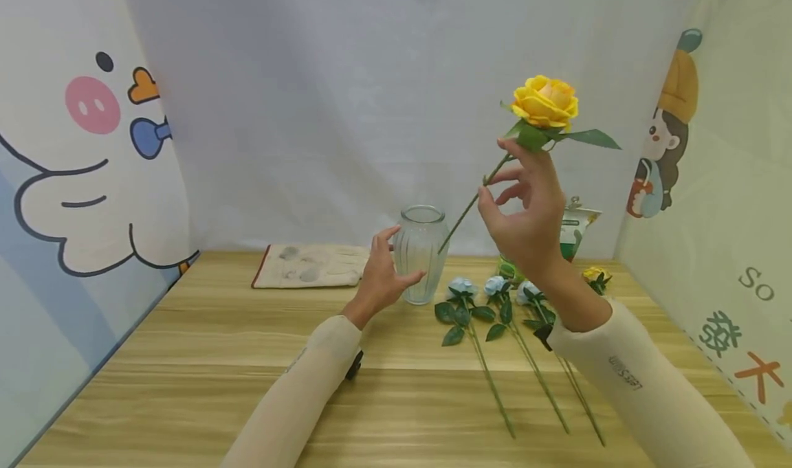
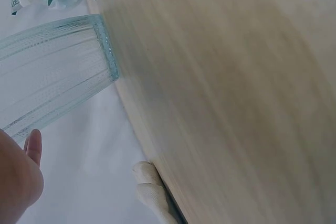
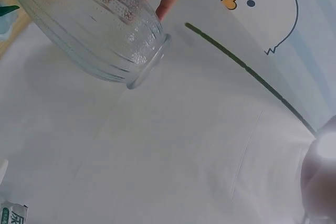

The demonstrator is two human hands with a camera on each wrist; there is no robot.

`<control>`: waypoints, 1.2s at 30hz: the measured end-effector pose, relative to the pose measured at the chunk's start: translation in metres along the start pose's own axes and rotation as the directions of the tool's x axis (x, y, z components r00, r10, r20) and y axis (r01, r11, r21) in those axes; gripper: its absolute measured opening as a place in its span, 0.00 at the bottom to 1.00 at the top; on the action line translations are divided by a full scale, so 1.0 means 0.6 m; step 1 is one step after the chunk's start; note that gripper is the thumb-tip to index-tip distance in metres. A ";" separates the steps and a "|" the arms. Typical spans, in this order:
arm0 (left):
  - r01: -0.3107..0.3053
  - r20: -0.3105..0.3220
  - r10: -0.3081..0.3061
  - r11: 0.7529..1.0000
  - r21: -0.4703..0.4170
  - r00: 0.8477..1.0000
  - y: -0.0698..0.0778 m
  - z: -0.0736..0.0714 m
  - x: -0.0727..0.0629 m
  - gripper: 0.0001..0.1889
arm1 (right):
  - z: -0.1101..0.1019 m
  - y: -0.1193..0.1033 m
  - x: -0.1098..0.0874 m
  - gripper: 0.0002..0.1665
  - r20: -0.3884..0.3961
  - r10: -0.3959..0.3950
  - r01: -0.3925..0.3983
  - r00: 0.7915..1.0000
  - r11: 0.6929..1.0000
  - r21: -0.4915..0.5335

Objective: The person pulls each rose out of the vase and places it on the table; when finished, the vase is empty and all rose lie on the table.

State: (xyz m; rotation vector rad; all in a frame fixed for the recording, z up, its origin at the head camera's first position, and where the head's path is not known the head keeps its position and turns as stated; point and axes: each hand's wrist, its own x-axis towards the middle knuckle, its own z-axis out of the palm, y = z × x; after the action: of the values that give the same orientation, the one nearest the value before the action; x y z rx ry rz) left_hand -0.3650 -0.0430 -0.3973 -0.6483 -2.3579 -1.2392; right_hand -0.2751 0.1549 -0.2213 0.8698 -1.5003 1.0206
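In the head view a clear ribbed glass vase (image 1: 423, 262) stands upright on the wooden table. My left hand (image 1: 385, 272) holds its left side, thumb across the front and fingers around the side. My right hand (image 1: 529, 207) is raised to the right of the vase and pinches the green stem of a yellow rose (image 1: 544, 104). The bloom points up, and the stem slants down left, its lower end overlapping the vase's right side in this view. In the right wrist view the bare stem (image 3: 236, 59) lies apart from the vase mouth.
Three pale blue roses (image 1: 463, 288) lie on the table right of the vase, stems toward me. Another yellow rose (image 1: 595, 277) is partly behind my right wrist. A packet with a clip (image 1: 577, 224) stands at the back right. Cloth work gloves (image 1: 309, 265) lie left of the vase.
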 end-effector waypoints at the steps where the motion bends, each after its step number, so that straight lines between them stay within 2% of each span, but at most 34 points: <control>1: 0.003 0.002 -0.003 1.000 -0.001 1.000 0.000 0.000 0.000 0.49 | -0.003 -0.005 -0.006 0.33 0.026 0.012 -0.012 1.000 1.000 0.012; 5: 0.007 -0.001 -0.007 1.000 0.003 1.000 0.000 0.002 0.001 0.48 | -0.014 -0.019 -0.032 0.36 0.122 0.051 -0.057 0.991 0.997 0.050; 8: -0.002 -0.011 0.002 1.000 0.006 1.000 0.000 0.003 0.004 0.48 | -0.024 -0.030 -0.054 0.37 0.189 0.096 -0.111 0.977 0.992 0.066; 11: -0.009 -0.018 0.009 1.000 0.006 1.000 0.000 0.003 0.006 0.48 | -0.035 -0.042 -0.078 0.38 0.274 0.164 -0.194 0.948 0.977 0.087; 13: -0.010 -0.018 0.010 1.000 0.010 1.000 -0.001 0.003 0.007 0.48 | -0.043 -0.051 -0.096 0.39 0.337 0.232 -0.282 0.913 0.953 0.109; 15: -0.009 -0.014 0.009 1.000 0.010 1.000 0.000 0.002 0.007 0.48 | -0.049 -0.058 -0.112 0.39 0.404 0.309 -0.392 0.861 0.910 0.138; 17: -0.002 -0.010 0.002 1.000 0.008 1.000 0.000 0.002 0.006 0.48 | -0.054 -0.063 -0.127 0.38 0.476 0.383 -0.503 0.791 0.851 0.150; 22: 0.020 -0.004 -0.020 1.000 0.002 1.000 0.000 0.003 0.004 0.48 | -0.058 -0.064 -0.158 0.39 0.638 0.479 -0.683 0.603 0.724 0.101; 26: 0.024 -0.008 -0.024 1.000 0.007 1.000 -0.001 0.003 0.005 0.49 | -0.055 -0.052 -0.187 0.39 0.740 0.512 -0.788 0.436 0.614 0.040; 29: 0.031 -0.011 -0.031 1.000 -0.002 0.999 -0.002 0.002 0.004 0.48 | -0.051 -0.041 -0.209 0.40 0.789 0.520 -0.847 0.326 0.531 0.000; 31: 0.034 -0.009 -0.034 0.999 -0.009 0.999 -0.002 0.002 0.003 0.48 | -0.048 -0.035 -0.223 0.40 0.803 0.531 -0.879 0.271 0.476 -0.018; 34: 0.025 -0.010 -0.025 1.000 -0.006 1.000 -0.003 0.004 0.002 0.49 | -0.046 -0.027 -0.243 0.41 0.820 0.535 -0.913 0.204 0.407 -0.038; 36: 0.022 -0.010 -0.022 1.000 0.005 1.000 -0.003 0.004 0.003 0.49 | -0.045 -0.024 -0.253 0.41 0.834 0.527 -0.924 0.163 0.378 -0.059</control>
State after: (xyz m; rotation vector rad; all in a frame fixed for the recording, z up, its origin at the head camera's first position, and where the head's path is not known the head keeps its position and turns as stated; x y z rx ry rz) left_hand -0.3675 -0.0415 -0.3989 -0.6146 -2.3651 -1.2428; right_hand -0.2279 0.1748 -0.3676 0.8961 -2.6699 2.0636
